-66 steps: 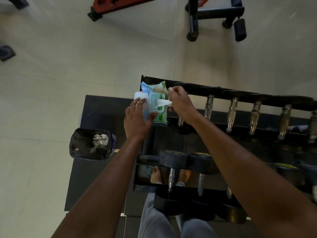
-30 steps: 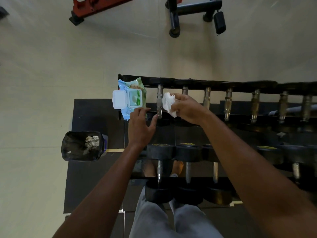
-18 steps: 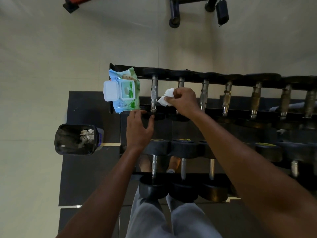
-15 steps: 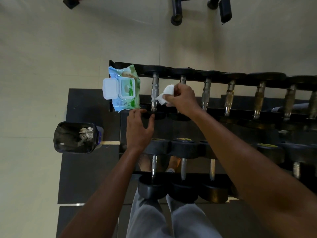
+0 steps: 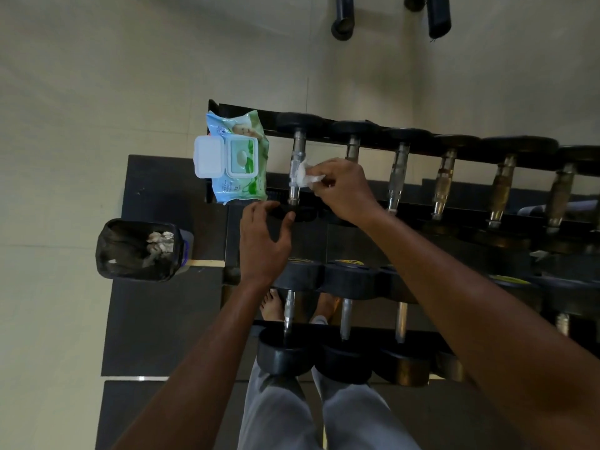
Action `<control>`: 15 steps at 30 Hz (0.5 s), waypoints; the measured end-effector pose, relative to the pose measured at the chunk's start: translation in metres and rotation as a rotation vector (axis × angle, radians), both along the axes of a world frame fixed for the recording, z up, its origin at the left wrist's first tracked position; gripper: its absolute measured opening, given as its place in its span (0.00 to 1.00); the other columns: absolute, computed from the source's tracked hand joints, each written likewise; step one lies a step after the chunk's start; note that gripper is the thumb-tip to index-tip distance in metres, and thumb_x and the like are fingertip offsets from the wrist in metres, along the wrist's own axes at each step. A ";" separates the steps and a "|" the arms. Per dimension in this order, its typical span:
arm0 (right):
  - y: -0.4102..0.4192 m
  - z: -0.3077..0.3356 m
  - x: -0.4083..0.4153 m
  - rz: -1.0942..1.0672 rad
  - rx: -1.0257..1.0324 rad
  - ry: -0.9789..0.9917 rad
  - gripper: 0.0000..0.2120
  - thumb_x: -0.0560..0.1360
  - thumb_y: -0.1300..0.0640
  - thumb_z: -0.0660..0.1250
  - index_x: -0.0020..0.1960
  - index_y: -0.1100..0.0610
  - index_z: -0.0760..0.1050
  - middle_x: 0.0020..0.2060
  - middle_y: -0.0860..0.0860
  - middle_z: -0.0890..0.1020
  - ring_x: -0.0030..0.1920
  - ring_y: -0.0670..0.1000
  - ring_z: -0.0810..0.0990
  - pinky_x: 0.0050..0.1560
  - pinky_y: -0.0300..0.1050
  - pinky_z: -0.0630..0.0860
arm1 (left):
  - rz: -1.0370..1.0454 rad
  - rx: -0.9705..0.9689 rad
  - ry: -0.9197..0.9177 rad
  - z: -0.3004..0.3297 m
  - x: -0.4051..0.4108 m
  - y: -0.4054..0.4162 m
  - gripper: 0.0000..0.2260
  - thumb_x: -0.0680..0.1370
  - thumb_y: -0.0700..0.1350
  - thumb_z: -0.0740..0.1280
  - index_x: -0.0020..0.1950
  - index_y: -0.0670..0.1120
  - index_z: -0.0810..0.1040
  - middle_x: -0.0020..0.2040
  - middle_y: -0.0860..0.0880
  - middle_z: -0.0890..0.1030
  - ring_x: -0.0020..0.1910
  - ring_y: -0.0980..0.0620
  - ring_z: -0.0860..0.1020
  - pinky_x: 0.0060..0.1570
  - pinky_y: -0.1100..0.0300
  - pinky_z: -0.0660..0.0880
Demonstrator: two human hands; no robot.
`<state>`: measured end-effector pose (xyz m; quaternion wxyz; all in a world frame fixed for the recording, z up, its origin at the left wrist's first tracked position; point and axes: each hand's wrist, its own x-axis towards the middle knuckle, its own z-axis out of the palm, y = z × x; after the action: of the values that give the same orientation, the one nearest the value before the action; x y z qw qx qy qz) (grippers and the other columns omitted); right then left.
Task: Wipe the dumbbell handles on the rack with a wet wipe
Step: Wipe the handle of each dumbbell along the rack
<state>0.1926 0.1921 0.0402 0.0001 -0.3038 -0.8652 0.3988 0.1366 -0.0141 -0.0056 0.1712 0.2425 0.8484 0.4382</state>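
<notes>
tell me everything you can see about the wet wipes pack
The wet wipes pack is a soft blue and green plastic pouch lying flat on the left end of the rack's top tier, beside the first dumbbell handle. Its white hinged lid is flipped open to the left. Neither hand touches it.

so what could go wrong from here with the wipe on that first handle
1. The right hand only pinches the wipe against one side of the handle, so the far side may stay unwiped.
2. The pack sits at the rack's end with its lid open; the remaining wipes could dry out, or a bump could knock it off.
3. The left hand rests by the dumbbell's head, where fingers might get pinched if it rolls.
</notes>
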 end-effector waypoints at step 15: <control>0.008 -0.017 -0.024 0.642 0.553 -0.038 0.14 0.80 0.39 0.67 0.58 0.46 0.85 0.57 0.49 0.75 0.60 0.56 0.70 0.58 0.54 0.67 | 0.063 0.110 -0.073 -0.020 0.004 -0.003 0.17 0.83 0.54 0.74 0.67 0.48 0.78 0.63 0.51 0.75 0.64 0.53 0.77 0.63 0.49 0.79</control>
<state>0.1685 0.2002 0.0233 -0.0586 -0.0147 -0.9902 0.1258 0.1410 -0.0172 -0.0254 0.1744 0.2086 0.8236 0.4978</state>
